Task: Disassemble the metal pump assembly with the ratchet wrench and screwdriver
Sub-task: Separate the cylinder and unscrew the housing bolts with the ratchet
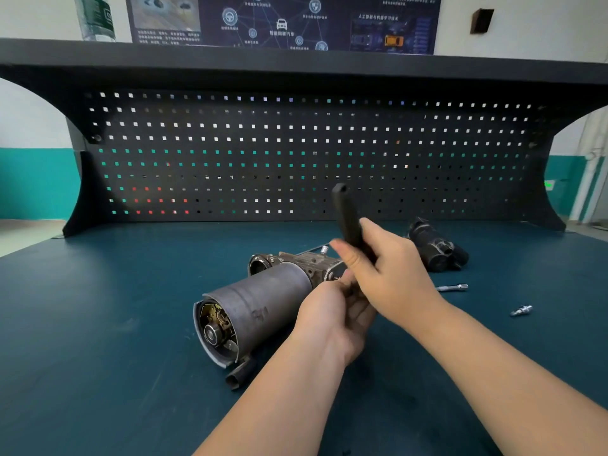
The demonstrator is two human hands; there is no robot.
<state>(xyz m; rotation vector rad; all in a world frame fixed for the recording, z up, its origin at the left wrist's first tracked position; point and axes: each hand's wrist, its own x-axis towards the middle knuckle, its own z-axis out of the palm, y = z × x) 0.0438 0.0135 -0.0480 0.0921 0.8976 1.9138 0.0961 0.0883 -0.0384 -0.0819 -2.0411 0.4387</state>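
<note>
Right hand (pixel 391 268) grips ratchet (pixel 347 215) handle, left hand (pixel 332 311) pinches its head at pump (pixel 263 304), lying just left of both. Keep socket square on bolt, short strokes, brace housing.

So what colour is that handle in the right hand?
Black. The handle sticks up from the right hand, clearest in the head view.

Head cam, looks fwd-down, close over workbench (pixel 98 307)
</note>
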